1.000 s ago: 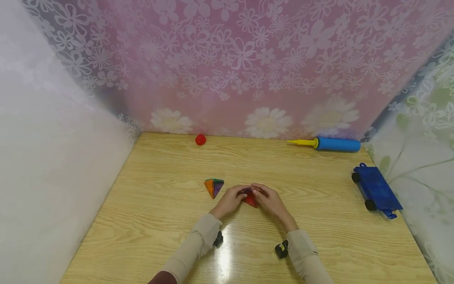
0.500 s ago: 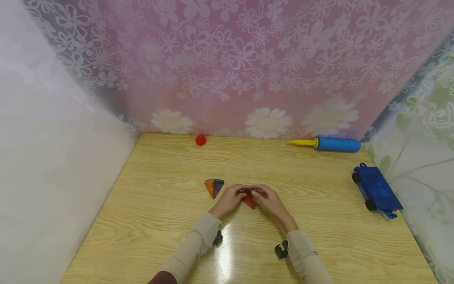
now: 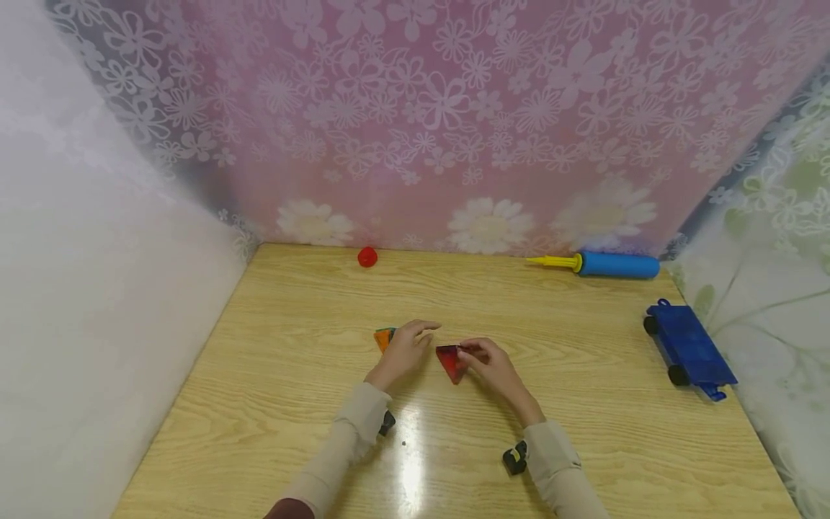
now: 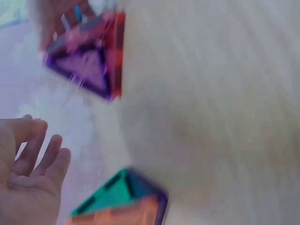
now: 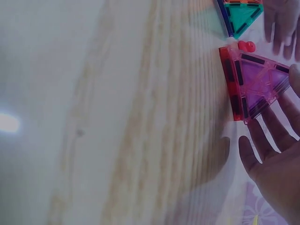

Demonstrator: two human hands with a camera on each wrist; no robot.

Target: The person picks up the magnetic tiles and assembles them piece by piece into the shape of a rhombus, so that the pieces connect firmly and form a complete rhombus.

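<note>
My right hand holds a group of joined triangular magnetic tiles by its right side, thumb on the near face. Red and purple tiles show in the right wrist view, with fingers behind them. My left hand is apart from these tiles, its fingers loosely extended with nothing between them. It partly covers a second tile piece in the head view. Orange and green tiles of that piece appear below the left hand in the blurred left wrist view; whether the hand touches it I cannot tell.
A small red object lies at the table's back edge. Along the back right is a blue hand pump with a yellow nozzle. A blue wheeled toy car base sits by the right edge. Floral curtains surround the wooden table.
My left hand has let go of the red and purple tiles and moved left, in front of the orange and green piece. My right hand stays in place, holding the tiles.
</note>
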